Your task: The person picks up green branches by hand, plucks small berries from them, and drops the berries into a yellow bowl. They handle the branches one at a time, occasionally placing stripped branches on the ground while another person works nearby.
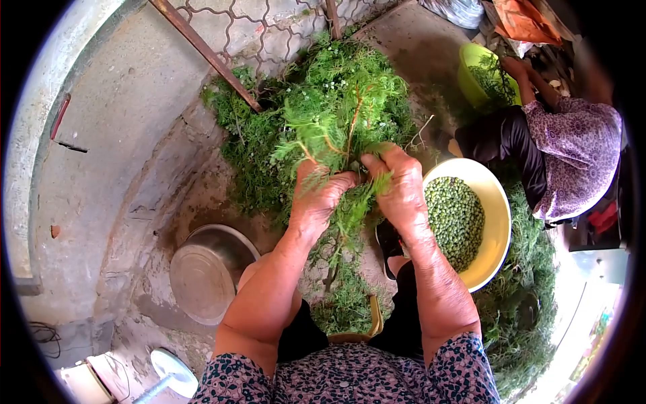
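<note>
Between my two hands is a leafy green branch (pixel 353 124) with reddish-brown stems. My left hand (pixel 317 195) is closed round its stems, the fingers partly behind foliage. Close beside it, my right hand (pixel 398 185) is pinched at the base of the sprigs; whatever lies between thumb and finger is too small to make out. Beyond the hands lies a large heap of green branches (pixel 256 145) with small pale berries. A yellow basin (pixel 496 222), right of my right hand, holds many small green berries (pixel 454 222).
A metal pot (pixel 202 283) lies at the lower left near my leg. At the upper right a seated co-worker (pixel 572 148) handles sprigs over a lime-green basin (pixel 471 77). A wooden bar (pixel 205 54) slants above the heap. More branches (pixel 525 310) lie beyond the yellow basin.
</note>
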A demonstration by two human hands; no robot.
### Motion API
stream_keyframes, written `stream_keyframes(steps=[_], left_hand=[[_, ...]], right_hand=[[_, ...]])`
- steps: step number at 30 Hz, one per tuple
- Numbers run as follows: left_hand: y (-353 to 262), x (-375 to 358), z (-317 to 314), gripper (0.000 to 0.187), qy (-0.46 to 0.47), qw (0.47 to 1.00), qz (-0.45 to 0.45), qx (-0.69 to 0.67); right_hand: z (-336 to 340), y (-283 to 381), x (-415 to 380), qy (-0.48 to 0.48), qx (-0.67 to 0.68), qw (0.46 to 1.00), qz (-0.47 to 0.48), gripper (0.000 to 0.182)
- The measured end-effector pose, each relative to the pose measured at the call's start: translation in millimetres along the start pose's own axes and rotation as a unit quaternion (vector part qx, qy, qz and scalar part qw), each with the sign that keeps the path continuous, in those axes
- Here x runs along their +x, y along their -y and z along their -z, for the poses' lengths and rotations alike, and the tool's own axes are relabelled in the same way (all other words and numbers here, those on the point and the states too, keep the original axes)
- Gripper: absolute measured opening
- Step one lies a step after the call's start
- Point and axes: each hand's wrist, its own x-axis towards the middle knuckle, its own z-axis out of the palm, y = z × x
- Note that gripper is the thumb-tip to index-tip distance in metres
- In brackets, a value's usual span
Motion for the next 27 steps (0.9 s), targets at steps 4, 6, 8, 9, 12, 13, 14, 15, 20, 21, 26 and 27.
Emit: stream_keyframes(steps=[4, 6, 8, 9, 12, 13, 14, 15, 20, 21, 26, 27], left_hand=[[-5.9, -6.1, -2.9, 0.021, -0.008, 0.999, -0.037, 0.009], [-11.6, -5.4, -6.6, 0.021, -0.018, 0.996, -0.049, 0.067], [-6.0, -1.5, -2.5, 0.02, -0.028, 0.99, -0.061, 0.125], [6.4, 3.9, 7.0, 0.02, -0.045, 0.967, -0.103, 0.231], [1.7, 0.1, -1.1, 0.019, -0.046, 0.972, -0.12, 0.197], [5.4, 3.0, 2.2, 0.017, -0.032, 0.96, -0.158, 0.23], [10.7, 6.0, 6.3, 0.016, -0.017, 0.945, -0.195, 0.261], [15.0, 8.2, 7.1, 0.016, -0.023, 0.944, -0.203, 0.258], [-8.6, -21.1, 2.4, 0.021, 0.006, 0.99, -0.074, 0.116], [-7.8, -21.0, 6.6, 0.021, 0.039, 0.98, -0.107, 0.163], [17.9, -1.3, 22.7, 0.026, 0.049, 0.999, 0.016, -0.001], [7.4, -7.7, 16.9, 0.028, 0.092, 0.992, -0.047, 0.07]], right_hand=[[3.1, -3.9, 3.4, -0.002, 0.163, 0.978, -0.132, 0.02], [0.7, -6.3, 1.0, -0.002, 0.186, 0.981, -0.057, 0.023], [0.8, -0.6, -0.5, 0.005, 0.059, 0.995, 0.077, 0.026], [1.5, 0.5, -0.5, 0.011, 0.012, 0.995, 0.098, 0.024], [2.4, 0.2, -0.5, 0.042, -0.034, 0.995, 0.081, 0.02], [2.9, 0.1, -0.3, 0.042, -0.034, 0.995, 0.081, 0.02], [3.2, 0.0, 0.1, 0.05, -0.045, 0.995, 0.074, 0.018], [3.7, 0.6, 0.7, 0.058, -0.056, 0.994, 0.068, 0.017], [9.6, 12.7, 2.0, 0.063, 0.098, 0.989, -0.085, 0.011], [11.4, 13.5, 2.3, 0.071, 0.196, 0.961, -0.183, 0.009], [19.1, -0.5, 6.1, -0.005, 0.527, 0.817, -0.234, 0.009], [20.7, 7.1, 9.2, -0.03, 0.549, 0.796, -0.252, 0.009]])
